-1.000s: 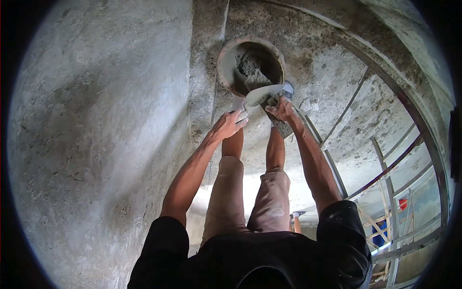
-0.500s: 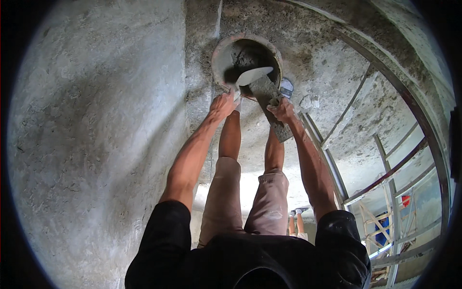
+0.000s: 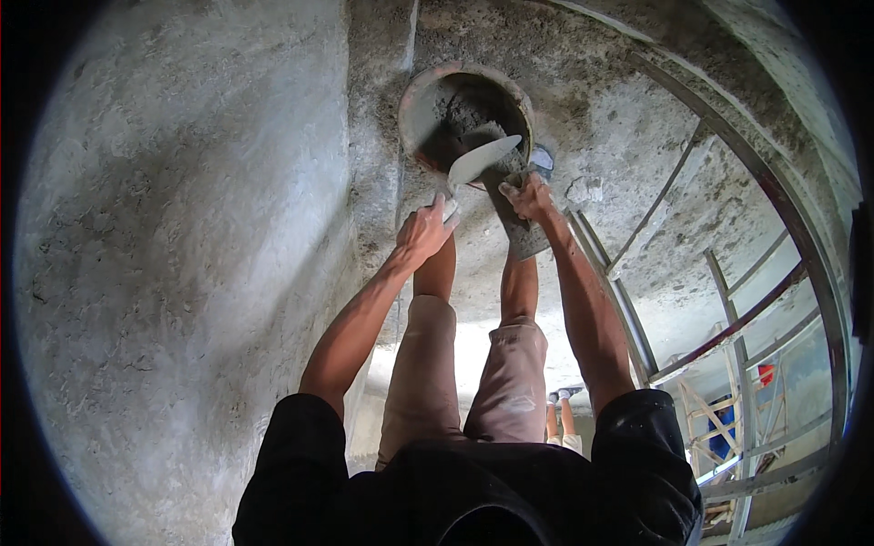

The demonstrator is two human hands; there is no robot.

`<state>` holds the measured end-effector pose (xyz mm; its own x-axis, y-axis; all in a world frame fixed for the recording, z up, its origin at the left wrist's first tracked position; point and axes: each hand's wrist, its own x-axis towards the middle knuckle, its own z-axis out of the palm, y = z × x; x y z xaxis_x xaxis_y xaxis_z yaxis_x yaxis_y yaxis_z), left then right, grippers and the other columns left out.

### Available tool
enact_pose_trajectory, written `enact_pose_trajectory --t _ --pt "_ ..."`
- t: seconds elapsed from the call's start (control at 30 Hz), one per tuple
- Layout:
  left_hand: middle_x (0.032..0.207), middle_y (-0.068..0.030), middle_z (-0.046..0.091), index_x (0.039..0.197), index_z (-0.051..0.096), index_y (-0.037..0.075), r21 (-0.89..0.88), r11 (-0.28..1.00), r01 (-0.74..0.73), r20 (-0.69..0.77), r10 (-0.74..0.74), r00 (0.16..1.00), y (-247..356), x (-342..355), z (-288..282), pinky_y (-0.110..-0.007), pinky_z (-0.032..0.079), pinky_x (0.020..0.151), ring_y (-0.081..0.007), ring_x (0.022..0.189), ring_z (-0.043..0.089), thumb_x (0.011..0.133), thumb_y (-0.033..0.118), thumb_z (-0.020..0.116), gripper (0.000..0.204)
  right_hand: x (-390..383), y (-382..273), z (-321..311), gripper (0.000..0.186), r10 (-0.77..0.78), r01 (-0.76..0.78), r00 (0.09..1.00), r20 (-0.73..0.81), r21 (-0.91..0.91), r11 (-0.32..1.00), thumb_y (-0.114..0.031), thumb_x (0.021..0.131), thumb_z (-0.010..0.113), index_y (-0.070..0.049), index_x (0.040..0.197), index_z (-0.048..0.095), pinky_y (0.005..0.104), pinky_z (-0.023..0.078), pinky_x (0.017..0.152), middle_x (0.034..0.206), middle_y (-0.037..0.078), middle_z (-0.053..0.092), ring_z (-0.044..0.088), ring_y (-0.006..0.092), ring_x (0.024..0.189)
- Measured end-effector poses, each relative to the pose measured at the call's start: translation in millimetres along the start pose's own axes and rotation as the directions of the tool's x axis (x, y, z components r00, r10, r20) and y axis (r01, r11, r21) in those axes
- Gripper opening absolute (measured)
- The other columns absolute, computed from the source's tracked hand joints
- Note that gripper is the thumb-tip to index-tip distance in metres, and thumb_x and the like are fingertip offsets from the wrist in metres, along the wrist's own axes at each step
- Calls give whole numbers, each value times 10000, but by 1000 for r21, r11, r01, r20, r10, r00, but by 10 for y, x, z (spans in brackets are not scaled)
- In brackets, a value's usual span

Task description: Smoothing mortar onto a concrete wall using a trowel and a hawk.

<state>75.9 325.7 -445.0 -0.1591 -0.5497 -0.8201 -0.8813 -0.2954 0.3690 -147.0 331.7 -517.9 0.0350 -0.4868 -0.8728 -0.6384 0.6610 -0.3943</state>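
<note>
A round basin (image 3: 421, 95) with wet grey mortar (image 3: 472, 98) inside stands on the floor ahead of my feet. My left hand (image 3: 426, 229) is closed round the handle of a trowel (image 3: 482, 158). Its pale, leaf-shaped blade points right, over the basin's near side. My right hand (image 3: 530, 197) grips a long, flat plastering float (image 3: 526, 240) smeared with mortar. The float slants from the basin's near edge back toward my right shin, its far end partly behind the trowel blade. The float's handle is hidden by my fingers.
A rough plastered wall (image 3: 182, 237) rises along my left. Metal scaffold frames (image 3: 774, 182) stand to the right, near my right arm. Beyond my legs, another person's legs (image 3: 560, 419) show. A pale lump (image 3: 585, 189) lies on the floor right of the basin.
My left hand has drawn back a little from the basin, and the trowel blade is tilted more steeply. My right hand has shifted slightly forward and left, tipping the float so its face looks narrower.
</note>
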Motion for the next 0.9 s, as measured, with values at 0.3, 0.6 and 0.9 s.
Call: enact_pose_trajectory --t 0.3,0.6,0.9 --pt "794 -266 606 1251 356 2 133 987 88 64 -97 993 -210 591 114 -484 482 685 -418 777 597 806 321 527 573 40 104 163 414 -141 99 967 -212 -199 975 -415 745 636 -35 896 575 389 479 526 671 167 589 584 327 568" --pt "847 -282 598 1251 362 58 -26 977 211 -39 -212 976 -229 471 -284 -484 478 700 -432 820 582 831 345 512 530 -65 -283 -87 608 254 -228 954 161 -168 959 -456 705 589 13 1082 503 396 490 656 852 209 612 624 308 703" --pt "797 -251 612 1076 462 30 97 990 100 21 -102 995 -33 487 -47 -486 495 638 -401 771 609 818 311 539 389 -44 -581 -32 552 89 -62 989 115 -225 973 -437 725 572 28 1022 558 424 465 787 977 278 579 577 389 926"
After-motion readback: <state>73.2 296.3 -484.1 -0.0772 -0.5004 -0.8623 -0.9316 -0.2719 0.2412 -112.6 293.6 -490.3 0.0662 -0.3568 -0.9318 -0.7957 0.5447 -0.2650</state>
